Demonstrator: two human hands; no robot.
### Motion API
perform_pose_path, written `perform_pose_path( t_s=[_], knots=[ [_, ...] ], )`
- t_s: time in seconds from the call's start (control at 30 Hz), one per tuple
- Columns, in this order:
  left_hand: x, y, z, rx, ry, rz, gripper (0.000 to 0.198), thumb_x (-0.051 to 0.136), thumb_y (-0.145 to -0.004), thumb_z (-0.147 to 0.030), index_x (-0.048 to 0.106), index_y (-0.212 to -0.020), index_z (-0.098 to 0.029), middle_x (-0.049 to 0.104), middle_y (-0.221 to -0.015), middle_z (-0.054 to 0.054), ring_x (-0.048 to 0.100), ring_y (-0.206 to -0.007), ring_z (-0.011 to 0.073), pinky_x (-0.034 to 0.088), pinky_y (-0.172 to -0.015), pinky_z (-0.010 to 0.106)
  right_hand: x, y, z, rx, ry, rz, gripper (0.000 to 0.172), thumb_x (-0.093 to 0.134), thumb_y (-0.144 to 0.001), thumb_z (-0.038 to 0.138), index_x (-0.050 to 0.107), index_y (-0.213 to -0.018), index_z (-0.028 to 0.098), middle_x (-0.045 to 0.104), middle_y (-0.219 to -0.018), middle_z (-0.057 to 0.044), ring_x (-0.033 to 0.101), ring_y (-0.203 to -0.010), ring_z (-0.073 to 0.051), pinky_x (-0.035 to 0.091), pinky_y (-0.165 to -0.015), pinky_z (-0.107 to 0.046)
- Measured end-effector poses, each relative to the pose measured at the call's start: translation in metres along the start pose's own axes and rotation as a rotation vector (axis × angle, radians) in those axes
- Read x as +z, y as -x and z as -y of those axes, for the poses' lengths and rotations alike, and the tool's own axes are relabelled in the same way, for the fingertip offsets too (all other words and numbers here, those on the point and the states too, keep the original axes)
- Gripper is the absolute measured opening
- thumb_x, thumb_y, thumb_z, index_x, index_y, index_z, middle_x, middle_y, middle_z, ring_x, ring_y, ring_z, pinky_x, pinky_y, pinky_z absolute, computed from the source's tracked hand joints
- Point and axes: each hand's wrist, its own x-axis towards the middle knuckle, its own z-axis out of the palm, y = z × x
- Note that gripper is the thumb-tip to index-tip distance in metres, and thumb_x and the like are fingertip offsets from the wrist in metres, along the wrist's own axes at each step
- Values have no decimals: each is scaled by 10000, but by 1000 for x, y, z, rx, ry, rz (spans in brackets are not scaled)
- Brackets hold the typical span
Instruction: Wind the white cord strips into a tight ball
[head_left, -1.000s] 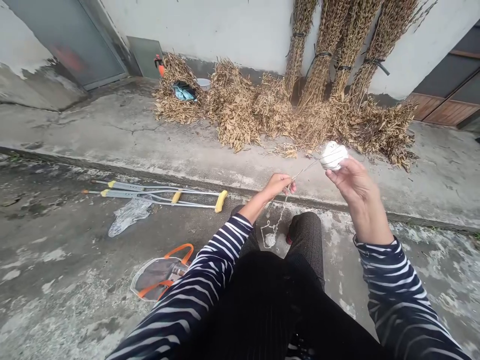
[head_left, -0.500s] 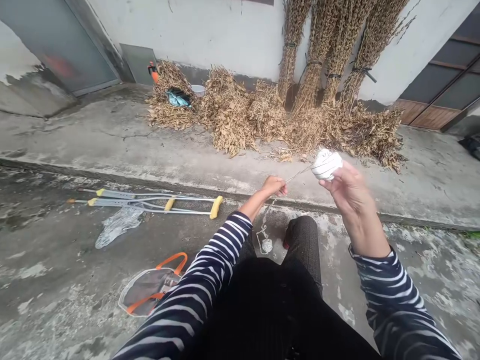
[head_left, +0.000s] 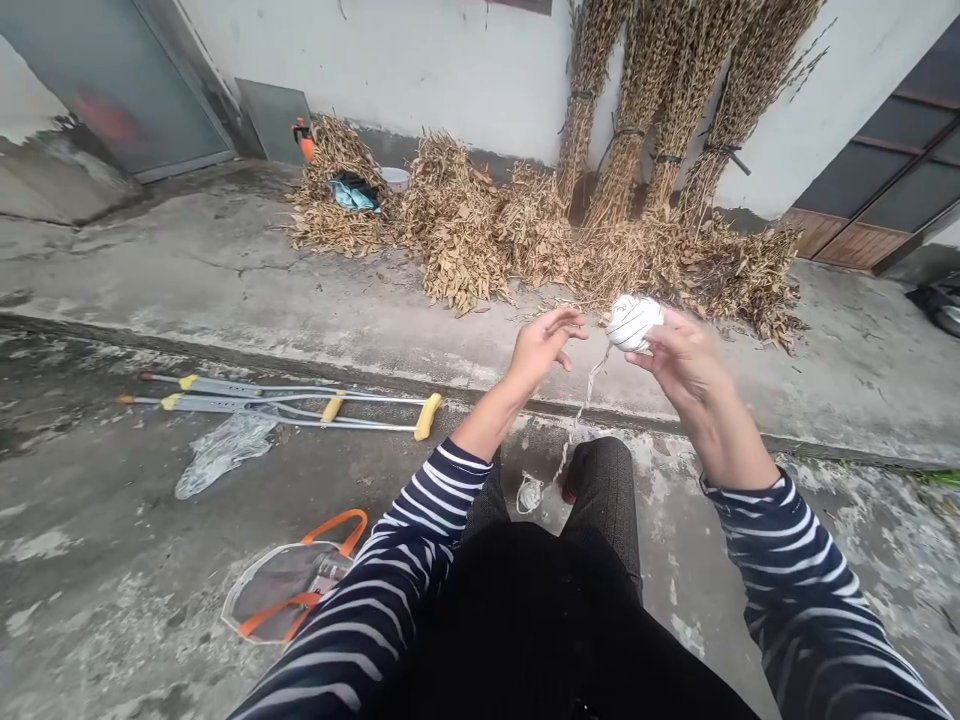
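Observation:
My right hand point(head_left: 686, 360) grips a white ball of cord point(head_left: 634, 322) with a thin dark line wound round it. From the ball a loose white strand point(head_left: 589, 393) hangs down toward the ground between my legs. There a second, smaller bundle of white cord point(head_left: 529, 493) lies on the concrete. To the left of the ball, my left hand point(head_left: 541, 347) is open, its fingers spread and curved, apart from the ball. Nothing shows in its fingers.
Crutches point(head_left: 300, 402) and a clear plastic bag point(head_left: 225, 455) lie on the ground at left. Nearer stands a bag with orange handles point(head_left: 281, 590). Beyond the concrete step point(head_left: 262, 310), dried plant bundles point(head_left: 465, 220) lie and lean along the white wall point(head_left: 450, 70).
My left hand has let go of the strand and opened, rising slightly. The ball in my right hand has moved a little left. A white strand now hangs from the ball to the ground.

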Motion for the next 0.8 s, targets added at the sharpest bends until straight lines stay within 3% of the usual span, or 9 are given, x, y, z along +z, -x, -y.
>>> perform_pose_path(
  t_s=[0.13,0.3,0.43,0.63,0.8],
  knots=[
    [25,8,-9,-52,94,135,448,751,-812,-199,668,-1250,-155,698,-1273,128,706,-983,196,557,-559,194,0,-12,-18,57,-8,7,337,810,-608,159,736,-935,191,765,-918,-39,711,-728,-149,638,-598,-249],
    [43,5,14,-96,108,44,147,742,-842,-201,724,-961,-115,758,-936,73,679,-770,126,579,-643,224,1,-14,-25,45,33,40,355,830,-596,179,723,-934,185,756,-936,-48,715,-752,-171,646,-608,-293],
    [42,9,19,-126,117,78,160,664,-923,-235,685,-839,-100,684,-696,27,654,-643,103,590,-676,247,-1,-15,-21,-36,53,-33,351,825,-582,183,720,-917,185,744,-898,-36,699,-741,-168,648,-625,-315],
    [37,26,28,-290,127,137,135,651,-926,-206,647,-856,-91,691,-719,43,689,-652,119,599,-682,258,-6,-28,-25,-218,49,-206,395,813,-546,204,720,-929,203,742,-914,-9,681,-769,-161,628,-622,-290],
    [28,33,34,-441,50,193,82,595,-917,-113,618,-844,-86,694,-704,51,694,-590,129,545,-535,219,-8,-41,-48,-412,191,-283,353,789,-558,190,732,-906,180,713,-906,-31,647,-829,-185,593,-621,-296]
  ],
)
